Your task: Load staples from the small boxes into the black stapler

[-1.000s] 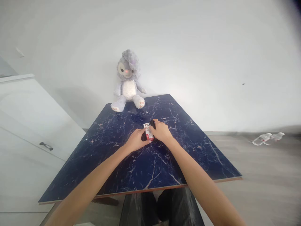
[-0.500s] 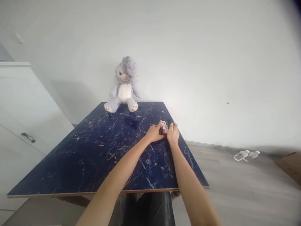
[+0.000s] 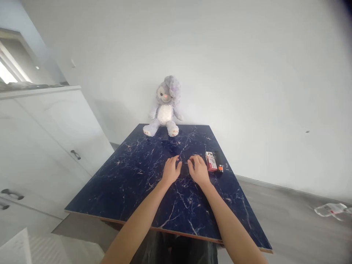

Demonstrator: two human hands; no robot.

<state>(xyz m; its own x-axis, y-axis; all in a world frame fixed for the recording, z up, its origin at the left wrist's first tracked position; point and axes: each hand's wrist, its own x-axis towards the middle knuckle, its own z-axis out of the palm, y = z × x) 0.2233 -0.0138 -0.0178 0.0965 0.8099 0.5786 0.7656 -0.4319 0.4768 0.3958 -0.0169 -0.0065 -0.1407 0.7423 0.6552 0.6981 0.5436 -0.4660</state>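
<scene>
My left hand [image 3: 171,170] rests low over the middle of the dark blue marbled table [image 3: 123,194], fingers bent and slightly apart, with nothing in it. Facing it across a small gap is my right hand [image 3: 198,169], its thumb apart from the curved fingers and also holding nothing. Just right of that hand lies a small white and red box [image 3: 211,161]. Against the box's right side is a black cylinder with an orange band [image 3: 219,162], whose kind I cannot make out.
A pale purple plush toy [image 3: 165,110] sits at the table's far edge against the wall. White cabinets [image 3: 55,135] with dark handles stand at the left. Clear plastic bottles [image 3: 330,209] lie on the grey floor at the right.
Both hands have let go of the small box and moved left and nearer to me. The box now lies beside the black cylinder. The view has turned to the left.
</scene>
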